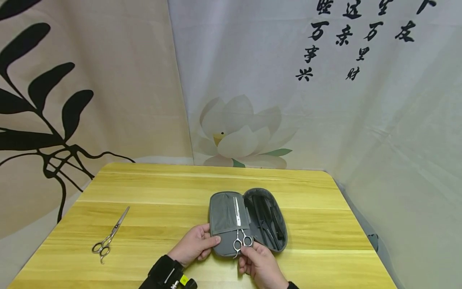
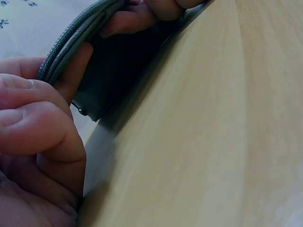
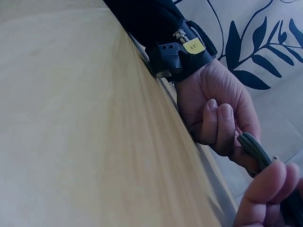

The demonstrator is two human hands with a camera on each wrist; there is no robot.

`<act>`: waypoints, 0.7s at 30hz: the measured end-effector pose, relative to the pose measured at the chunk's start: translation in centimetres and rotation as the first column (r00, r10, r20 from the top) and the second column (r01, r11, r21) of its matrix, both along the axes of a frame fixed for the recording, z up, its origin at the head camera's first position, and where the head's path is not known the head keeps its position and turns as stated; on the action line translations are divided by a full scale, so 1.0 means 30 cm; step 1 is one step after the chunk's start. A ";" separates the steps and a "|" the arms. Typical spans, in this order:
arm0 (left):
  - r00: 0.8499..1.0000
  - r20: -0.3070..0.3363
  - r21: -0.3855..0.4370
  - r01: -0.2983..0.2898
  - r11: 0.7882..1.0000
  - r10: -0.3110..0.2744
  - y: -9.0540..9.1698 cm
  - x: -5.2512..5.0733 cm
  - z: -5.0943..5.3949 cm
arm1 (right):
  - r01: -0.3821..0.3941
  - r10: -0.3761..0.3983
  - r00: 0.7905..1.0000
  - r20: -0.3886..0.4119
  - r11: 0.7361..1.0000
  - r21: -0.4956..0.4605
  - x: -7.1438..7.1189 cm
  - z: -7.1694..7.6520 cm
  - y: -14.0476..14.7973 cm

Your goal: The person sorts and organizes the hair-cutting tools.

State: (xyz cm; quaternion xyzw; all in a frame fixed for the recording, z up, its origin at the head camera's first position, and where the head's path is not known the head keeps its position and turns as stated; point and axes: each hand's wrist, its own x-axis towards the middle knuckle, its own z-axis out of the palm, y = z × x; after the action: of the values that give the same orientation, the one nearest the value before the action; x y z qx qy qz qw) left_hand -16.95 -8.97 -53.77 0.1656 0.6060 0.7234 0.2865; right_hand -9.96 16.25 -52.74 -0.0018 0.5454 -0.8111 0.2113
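A grey zip case (image 1: 226, 198) lies unfolded on the table, and my left hand (image 1: 196, 244) grips its left panel, thumb on top and fingers beneath. In the left wrist view the case's zipped edge (image 2: 71, 49) is between the fingers. Silver scissors (image 1: 238, 220) lie along this panel, blades pointing away and finger rings toward me; whether the blades are inside the pocket or over it I cannot tell. My right hand (image 1: 261, 263) pinches the scissors by the rings at the panel's near edge. Dark tools (image 1: 267, 220) sit in the case's right half.
A second pair of silver scissors (image 1: 111, 237) lies to the left on the wooden table (image 1: 162, 192). Behind the table hangs a printed cloth (image 1: 252, 60) with a lotus and dark characters. A black wrist strap (image 1: 164, 273) is on the left forearm.
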 end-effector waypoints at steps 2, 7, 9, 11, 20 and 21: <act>1.000 -0.002 0.004 0.003 1.000 -0.003 -0.001 0.000 -0.002 | 0.001 -0.001 1.000 0.003 1.000 0.001 0.000 0.000 0.001; 1.000 -0.005 0.011 0.006 1.000 -0.006 -0.002 0.000 -0.004 | 0.012 -0.012 1.000 0.022 1.000 0.010 -0.001 -0.002 0.002; 1.000 -0.002 0.009 0.006 1.000 -0.006 -0.002 0.000 -0.004 | 0.013 -0.013 1.000 0.024 1.000 0.011 0.000 -0.002 0.003; 1.000 0.001 0.006 0.004 1.000 -0.004 -0.002 0.001 -0.004 | 0.014 -0.014 1.000 0.024 1.000 0.011 0.000 -0.003 0.002; 1.000 0.008 -0.007 -0.003 1.000 0.003 0.000 0.002 0.000 | 0.034 -0.035 0.999 0.026 0.999 0.022 0.001 0.003 -0.001; 1.000 0.008 -0.007 -0.002 1.000 0.002 0.000 0.002 0.000 | 0.036 -0.037 0.999 0.027 0.999 0.024 0.002 0.003 -0.002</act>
State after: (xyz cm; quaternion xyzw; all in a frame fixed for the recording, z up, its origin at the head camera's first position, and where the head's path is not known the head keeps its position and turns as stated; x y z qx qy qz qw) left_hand -16.89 -8.96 -53.76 0.1610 0.6076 0.7221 0.2887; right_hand -9.91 16.19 -52.65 0.0216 0.5518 -0.8084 0.2039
